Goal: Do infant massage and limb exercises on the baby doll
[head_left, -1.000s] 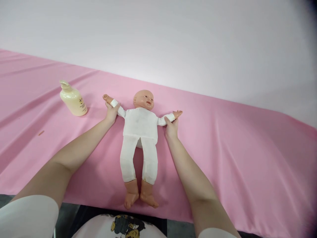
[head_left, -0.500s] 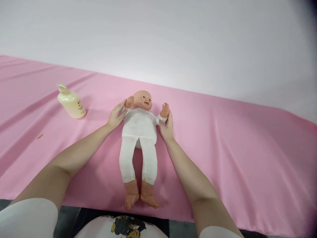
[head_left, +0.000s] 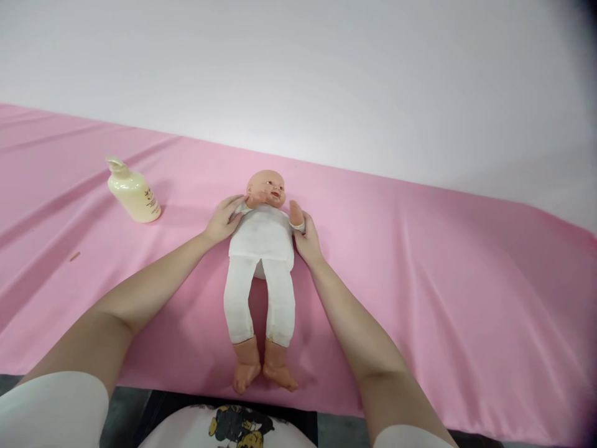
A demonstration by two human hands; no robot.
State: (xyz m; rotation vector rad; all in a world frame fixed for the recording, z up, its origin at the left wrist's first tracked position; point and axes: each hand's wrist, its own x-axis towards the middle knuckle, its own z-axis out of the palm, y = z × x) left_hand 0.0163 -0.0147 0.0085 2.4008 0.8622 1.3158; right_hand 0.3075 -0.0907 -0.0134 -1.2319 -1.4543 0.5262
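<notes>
A baby doll (head_left: 261, 233) lies on its back, head at the far end and bare feet toward me, with a white cloth body and legs. My left hand (head_left: 225, 219) is closed round the doll's arm on the left side; its fingers cover most of that arm and its little hand. On the other side, my right hand (head_left: 308, 241) grips the doll's arm (head_left: 296, 214) near the cuff, thumb toward the body. That doll hand points up and leans inward. Where my fingers pass behind the arm they are hidden.
To the left a pale yellow pump bottle (head_left: 135, 196) stands upright on the pink tablecloth (head_left: 420, 323). A small orange-brown strip (head_left: 74, 256) lies nearer me on the cloth. Behind the table rises a plain white wall (head_left: 298, 74).
Both doll arms have turned inward within my hands. The left-side doll hand, seen beside the head before, is now mostly covered by my fingers. My right hand has shifted slightly left.
</notes>
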